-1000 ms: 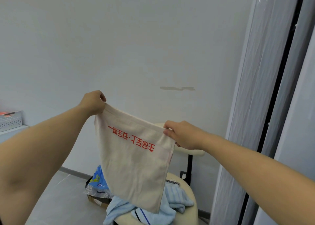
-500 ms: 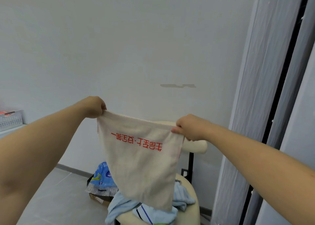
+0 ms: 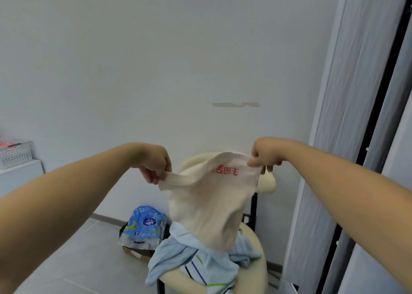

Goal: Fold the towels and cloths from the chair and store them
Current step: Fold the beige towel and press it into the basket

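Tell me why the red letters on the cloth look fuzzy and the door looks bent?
Head view: the beige cloth is smeared by motion blur, so its red letters can't be read; the wide-angle lens bows the door frame at the right edge; the light is soft and even, with a faint sheen on the frame and no hard shadows.

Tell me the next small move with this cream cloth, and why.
Probably pull the hands apart to tauten it: the left hand and right hand pinch the cream cloth in mid-air, and its top edge sags, bunched toward the left.
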The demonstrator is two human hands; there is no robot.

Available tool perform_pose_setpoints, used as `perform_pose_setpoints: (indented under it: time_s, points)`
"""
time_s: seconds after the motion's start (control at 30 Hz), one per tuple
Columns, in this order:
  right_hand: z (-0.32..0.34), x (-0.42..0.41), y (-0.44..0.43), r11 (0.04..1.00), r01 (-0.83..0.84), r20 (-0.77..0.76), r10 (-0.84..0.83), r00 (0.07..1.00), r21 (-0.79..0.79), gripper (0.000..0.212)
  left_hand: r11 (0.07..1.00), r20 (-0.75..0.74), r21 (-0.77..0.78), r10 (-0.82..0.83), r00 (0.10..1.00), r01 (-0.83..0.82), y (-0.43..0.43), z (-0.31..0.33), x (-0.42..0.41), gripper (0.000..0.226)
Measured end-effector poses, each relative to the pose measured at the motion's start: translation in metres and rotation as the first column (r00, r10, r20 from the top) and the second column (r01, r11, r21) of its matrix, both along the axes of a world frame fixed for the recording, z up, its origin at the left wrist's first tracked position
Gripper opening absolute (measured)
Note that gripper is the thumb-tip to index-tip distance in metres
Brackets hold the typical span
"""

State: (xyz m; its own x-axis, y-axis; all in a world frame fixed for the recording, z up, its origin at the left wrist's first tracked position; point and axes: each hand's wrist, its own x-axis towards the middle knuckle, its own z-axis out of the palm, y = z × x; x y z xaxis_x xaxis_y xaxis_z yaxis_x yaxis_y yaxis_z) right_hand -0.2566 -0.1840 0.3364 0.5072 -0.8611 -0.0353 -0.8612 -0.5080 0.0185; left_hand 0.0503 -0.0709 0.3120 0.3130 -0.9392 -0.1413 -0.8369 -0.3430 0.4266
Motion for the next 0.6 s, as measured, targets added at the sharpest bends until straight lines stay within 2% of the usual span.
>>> perform_pose_setpoints:
  time_s: [0.03, 0.07, 0.1, 0.13, 0.17, 0.2, 0.23, 0.27, 0.3, 0.33, 0.4, 0.43, 0.47, 0.5, 0.53, 0.6]
  points:
    - [0.001, 0.002, 0.001, 0.999, -0.01, -0.01, 0.01, 1.0, 0.04, 0.034, 1.0, -0.05, -0.018, 0.019, 0.999, -0.02, -0.002, -0.002, -0.002, 0.019]
    - [0.002, 0.003, 0.002, 1.0, -0.017, -0.021, 0.017, 1.0, -0.002, 0.036, 0.986, -0.036, -0.149, 0.076, 0.997, -0.08, -0.006, -0.003, 0.0, 0.015]
    - [0.005, 0.003, 0.005, 0.997, -0.01, -0.02, 0.009, 1.0, -0.082, 0.038, 0.942, 0.041, -0.308, 0.152, 0.988, -0.132, -0.012, -0.004, 0.006, 0.013]
    - [0.006, 0.003, 0.006, 0.994, -0.012, -0.029, 0.009, 1.0, -0.108, 0.038, 0.921, 0.114, -0.354, 0.213, 0.97, -0.16, -0.013, -0.003, 0.006, 0.016]
    - [0.005, 0.005, 0.006, 0.998, -0.006, -0.036, 0.004, 0.999, -0.061, 0.036, 0.952, 0.126, -0.275, 0.178, 0.976, -0.138, -0.012, -0.003, 0.001, 0.019]
    - [0.004, 0.007, 0.004, 1.0, 0.002, -0.017, -0.003, 1.0, -0.003, 0.033, 0.994, 0.045, -0.101, 0.055, 0.998, -0.05, -0.009, -0.002, -0.005, 0.015]
    - [0.003, 0.007, 0.003, 1.0, 0.023, 0.008, -0.022, 1.0, -0.017, 0.031, 0.995, -0.086, 0.082, -0.047, 0.995, 0.054, -0.008, -0.001, -0.009, 0.017]
    - [0.004, 0.007, 0.001, 0.994, 0.044, 0.022, -0.042, 0.999, -0.098, 0.031, 0.986, -0.172, 0.134, -0.079, 0.982, 0.103, -0.005, 0.001, -0.012, 0.022]
    - [0.005, 0.005, 0.001, 0.985, 0.066, 0.014, -0.064, 0.998, -0.16, 0.031, 0.986, -0.175, 0.153, -0.04, 0.984, 0.068, -0.007, 0.003, -0.012, 0.022]
    - [0.006, 0.005, 0.0, 0.989, 0.066, -0.007, -0.068, 0.998, -0.133, 0.03, 0.994, -0.011, 0.104, 0.029, 1.0, -0.027, -0.007, 0.006, -0.014, 0.017]
    - [0.005, 0.007, 0.001, 0.999, 0.04, 0.017, -0.041, 0.999, 0.03, 0.026, 0.986, 0.294, -0.13, 0.141, 0.945, -0.107, -0.009, 0.007, -0.016, 0.012]
    - [0.005, 0.007, 0.0, 0.999, 0.032, 0.039, -0.031, 0.999, -0.003, 0.025, 0.987, 0.329, -0.137, 0.129, 0.936, -0.088, -0.011, 0.006, -0.019, 0.014]
    - [0.005, 0.006, -0.002, 0.996, 0.04, 0.047, -0.036, 0.998, -0.081, 0.026, 0.995, 0.26, -0.082, 0.079, 0.962, -0.059, -0.014, 0.004, -0.024, 0.013]
    - [0.006, 0.006, -0.002, 0.993, 0.05, 0.028, -0.048, 0.998, -0.108, 0.026, 0.997, 0.141, 0.053, 0.04, 0.989, -0.048, -0.016, 0.0, -0.027, 0.012]
    - [0.005, 0.006, -0.004, 0.995, 0.051, 0.011, -0.05, 0.999, -0.082, 0.026, 0.988, 0.066, 0.145, 0.045, 0.997, -0.054, -0.012, 0.0, -0.031, 0.011]
    - [0.004, 0.004, -0.006, 0.995, 0.067, 0.002, -0.067, 0.998, -0.067, 0.027, 0.989, 0.158, 0.061, 0.123, 0.98, -0.134, -0.009, 0.005, -0.031, 0.012]
